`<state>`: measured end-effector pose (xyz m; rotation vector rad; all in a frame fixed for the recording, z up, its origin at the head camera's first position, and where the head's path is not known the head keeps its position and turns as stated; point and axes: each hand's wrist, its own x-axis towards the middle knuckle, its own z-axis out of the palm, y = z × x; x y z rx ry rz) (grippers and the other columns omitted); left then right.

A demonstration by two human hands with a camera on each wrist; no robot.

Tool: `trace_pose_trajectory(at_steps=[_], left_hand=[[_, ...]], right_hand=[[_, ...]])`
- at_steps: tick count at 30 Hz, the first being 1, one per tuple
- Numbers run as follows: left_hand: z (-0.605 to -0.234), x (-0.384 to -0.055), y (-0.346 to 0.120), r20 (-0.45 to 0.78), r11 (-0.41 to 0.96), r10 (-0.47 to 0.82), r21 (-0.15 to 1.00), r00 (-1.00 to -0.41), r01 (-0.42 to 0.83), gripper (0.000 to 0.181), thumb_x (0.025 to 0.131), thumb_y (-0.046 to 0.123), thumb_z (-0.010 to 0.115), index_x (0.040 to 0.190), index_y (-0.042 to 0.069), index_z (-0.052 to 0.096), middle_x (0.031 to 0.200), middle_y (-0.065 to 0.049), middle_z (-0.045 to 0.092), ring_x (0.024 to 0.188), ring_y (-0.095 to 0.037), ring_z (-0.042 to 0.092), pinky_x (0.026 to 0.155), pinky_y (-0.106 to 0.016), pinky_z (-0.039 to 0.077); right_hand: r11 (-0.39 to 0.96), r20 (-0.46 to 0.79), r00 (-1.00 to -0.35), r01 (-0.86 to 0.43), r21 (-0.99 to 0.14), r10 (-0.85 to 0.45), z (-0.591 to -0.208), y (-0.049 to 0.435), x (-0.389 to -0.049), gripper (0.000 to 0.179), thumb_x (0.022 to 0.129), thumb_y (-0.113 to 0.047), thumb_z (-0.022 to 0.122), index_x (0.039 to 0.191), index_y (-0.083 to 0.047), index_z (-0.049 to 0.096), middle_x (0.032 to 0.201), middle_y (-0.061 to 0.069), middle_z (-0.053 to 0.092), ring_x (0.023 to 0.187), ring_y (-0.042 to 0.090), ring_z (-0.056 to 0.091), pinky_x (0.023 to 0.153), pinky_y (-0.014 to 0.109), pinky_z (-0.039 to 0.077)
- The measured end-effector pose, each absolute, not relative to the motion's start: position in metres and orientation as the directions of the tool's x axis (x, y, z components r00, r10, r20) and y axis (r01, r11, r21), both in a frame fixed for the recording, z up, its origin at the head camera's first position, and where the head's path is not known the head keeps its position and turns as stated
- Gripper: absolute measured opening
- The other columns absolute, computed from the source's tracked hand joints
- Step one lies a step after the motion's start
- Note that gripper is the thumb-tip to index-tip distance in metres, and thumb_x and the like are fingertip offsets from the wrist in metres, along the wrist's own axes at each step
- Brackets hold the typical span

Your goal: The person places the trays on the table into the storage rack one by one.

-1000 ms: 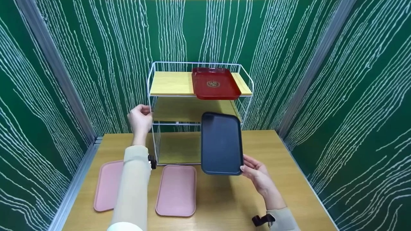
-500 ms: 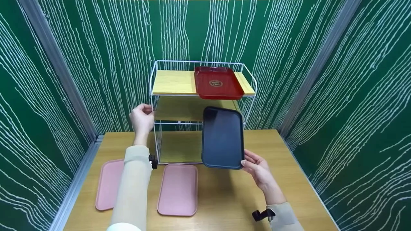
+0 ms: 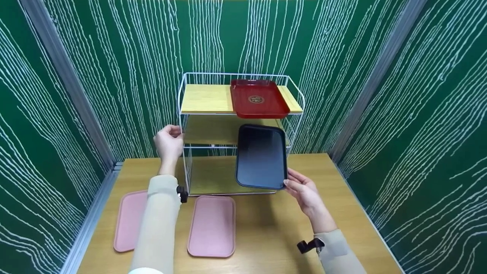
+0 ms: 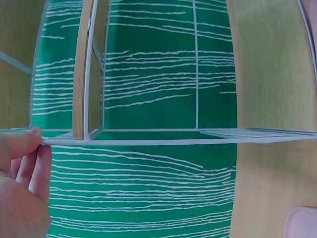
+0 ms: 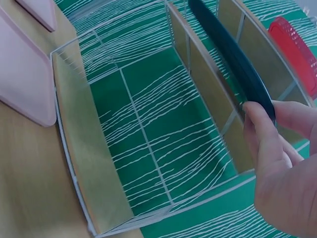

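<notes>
1. Wide gap between the dark tray (image 3: 261,158)'s left edge and the rack (image 3: 207,98)'s left upright, fwiw.
2. Tray's at the middle shelf's right half, long axis near-to-far.
3. Right grip (image 3: 307,194) pinches its near right corner; left grip (image 3: 168,142) pinches that upright.
4. Count: one dark, one red tray (image 3: 262,108), two pink trays (image 3: 212,226).

My head view looks forward and down from well back, with the rack (image 3: 213,130) mid-frame. My left wrist view sits close to the rack, turned sideways, the left hand (image 4: 22,183) at lower left. My right wrist view is also close, slanted, the right hand (image 5: 283,171) at lower right. I see the rack in all three.
</notes>
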<state>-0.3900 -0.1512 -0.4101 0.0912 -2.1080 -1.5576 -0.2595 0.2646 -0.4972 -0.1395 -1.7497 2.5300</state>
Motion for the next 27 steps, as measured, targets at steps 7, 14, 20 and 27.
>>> trace_pose_trajectory(at_steps=[7, 14, 20, 27], left_hand=[[-0.411, -0.389, -0.152, 0.352, 0.326, -0.338, 0.914, -0.873, 0.242, 0.015, 0.098, -0.002, 0.073, 0.112, 0.003, 0.077, 0.112, -0.018, 0.075, 0.099, -0.026, 0.070, 0.091, -0.040, 0.062], [-0.410, -0.391, -0.151, 0.373, 0.353, -0.341, 0.902, -0.863, 0.250, 0.015, 0.097, -0.002, 0.074, 0.111, 0.001, 0.077, 0.109, -0.015, 0.077, 0.098, -0.026, 0.072, 0.090, -0.041, 0.061], [-0.409, -0.391, -0.152, 0.378, 0.358, -0.339, 0.899, -0.861, 0.254, 0.016, 0.096, -0.002, 0.074, 0.110, 0.003, 0.077, 0.108, -0.013, 0.076, 0.097, -0.026, 0.072, 0.089, -0.040, 0.062], [-0.411, -0.391, -0.152, 0.396, 0.361, -0.347, 0.893, -0.850, 0.269, 0.016, 0.095, -0.006, 0.073, 0.109, 0.000, 0.077, 0.108, -0.018, 0.077, 0.095, -0.027, 0.072, 0.087, -0.042, 0.061]], right_hand=[[-0.423, -0.077, -0.989, 0.017, -0.906, 0.124, -0.480, 0.259, -0.266, 0.057, 0.100, 0.008, 0.061, 0.155, 0.010, 0.045, 0.122, 0.006, 0.077, 0.102, 0.017, 0.076, 0.094, 0.030, 0.061], [-0.542, -0.128, -0.983, 0.037, -0.840, 0.131, -0.463, 0.258, -0.275, 0.053, 0.105, 0.004, 0.060, 0.156, 0.007, 0.046, 0.109, 0.006, 0.080, 0.098, 0.015, 0.077, 0.097, 0.026, 0.058], [-0.601, -0.148, -0.981, 0.044, -0.798, 0.124, -0.453, 0.254, -0.283, 0.039, 0.107, 0.003, 0.058, 0.145, 0.005, 0.056, 0.105, 0.008, 0.080, 0.095, 0.016, 0.078, 0.097, 0.027, 0.057], [-0.642, -0.171, -0.980, 0.065, -0.764, 0.105, -0.451, 0.251, -0.292, 0.019, 0.107, 0.006, 0.056, 0.120, 0.000, 0.067, 0.103, 0.010, 0.080, 0.093, 0.017, 0.078, 0.097, 0.027, 0.058]])
